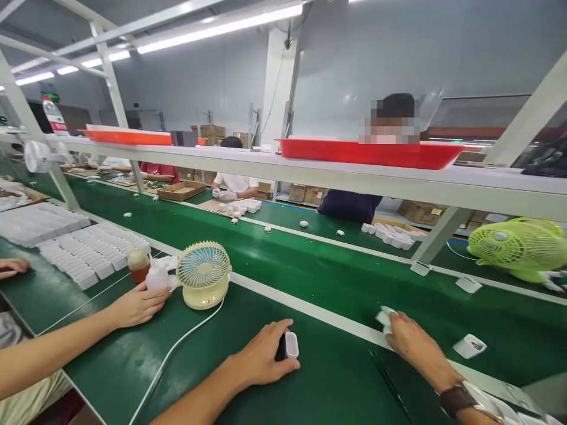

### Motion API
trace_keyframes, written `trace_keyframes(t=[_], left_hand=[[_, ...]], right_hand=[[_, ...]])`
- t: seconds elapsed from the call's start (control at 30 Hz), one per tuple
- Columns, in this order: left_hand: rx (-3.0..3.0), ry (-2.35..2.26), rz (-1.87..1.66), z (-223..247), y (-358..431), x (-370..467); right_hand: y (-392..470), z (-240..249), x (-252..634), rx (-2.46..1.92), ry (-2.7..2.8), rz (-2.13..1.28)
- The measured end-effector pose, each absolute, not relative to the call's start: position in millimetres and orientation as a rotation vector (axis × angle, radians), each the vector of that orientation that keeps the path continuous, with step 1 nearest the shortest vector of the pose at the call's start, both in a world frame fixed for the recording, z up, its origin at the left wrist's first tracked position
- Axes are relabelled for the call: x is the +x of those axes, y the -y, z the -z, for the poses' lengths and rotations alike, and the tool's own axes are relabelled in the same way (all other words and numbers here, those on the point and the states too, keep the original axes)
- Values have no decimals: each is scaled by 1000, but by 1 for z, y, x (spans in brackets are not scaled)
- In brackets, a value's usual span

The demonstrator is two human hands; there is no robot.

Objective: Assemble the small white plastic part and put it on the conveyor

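Note:
My left hand (268, 354) rests on the green bench, thumb and fingers curled around a small white plastic housing (291, 345) with an open end. A dark part shows behind the housing, partly covered by the hand. Farther right, my right hand (411, 339), with a watch at the wrist, grips a white plastic piece (386, 317) over the near edge of the green conveyor belt (328, 283). Fingers hide part of that piece. Dark tweezers (390, 383) lie between my hands. Another white housing (469, 346) sits on the belt to the right.
A co-worker's hand (142, 304) touches a white bottle (157, 274) beside a cream fan (204, 274), whose cable (177, 342) crosses the bench. White housings (88, 251) stand in rows at left. A green fan (518, 248) stands right. A shelf (248, 159) carrying red trays (367, 154) spans above.

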State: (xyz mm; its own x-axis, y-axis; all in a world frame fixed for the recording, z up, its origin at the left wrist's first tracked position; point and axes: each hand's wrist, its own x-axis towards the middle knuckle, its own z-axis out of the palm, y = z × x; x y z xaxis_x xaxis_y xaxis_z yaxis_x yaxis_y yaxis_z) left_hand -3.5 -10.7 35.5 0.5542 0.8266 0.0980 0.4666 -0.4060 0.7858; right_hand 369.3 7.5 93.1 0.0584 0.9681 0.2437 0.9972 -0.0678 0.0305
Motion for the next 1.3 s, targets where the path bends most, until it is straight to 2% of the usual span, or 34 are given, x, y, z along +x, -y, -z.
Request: trace_keyframes(t=[0.1,0.2,0.33,0.47,0.63,0.8,1.3], left_hand=[[2072,-1036,-648,-34,10,-3],[2100,-1032,-682,-31,11,-2],[2147,-1032,-698,-27,11,-1],[2171,-1053,-681,-25,11,-1],[2189,-1057,-689,-22,11,-1],[2190,-1060,-695,-21,10,-1],[2234,-1028,-732,-18,8,-2]], right_hand=[[7,-79,330,-2031,2206,106],[32,-64,285,-1696,2268,-158],[60,-57,250,-1551,2206,-178],[75,-60,249,-1588,2094,-272],[74,-53,257,-1497,2122,-233],[67,-44,255,-1435,2175,-382],[82,-43,249,-1325,1938,-432]])
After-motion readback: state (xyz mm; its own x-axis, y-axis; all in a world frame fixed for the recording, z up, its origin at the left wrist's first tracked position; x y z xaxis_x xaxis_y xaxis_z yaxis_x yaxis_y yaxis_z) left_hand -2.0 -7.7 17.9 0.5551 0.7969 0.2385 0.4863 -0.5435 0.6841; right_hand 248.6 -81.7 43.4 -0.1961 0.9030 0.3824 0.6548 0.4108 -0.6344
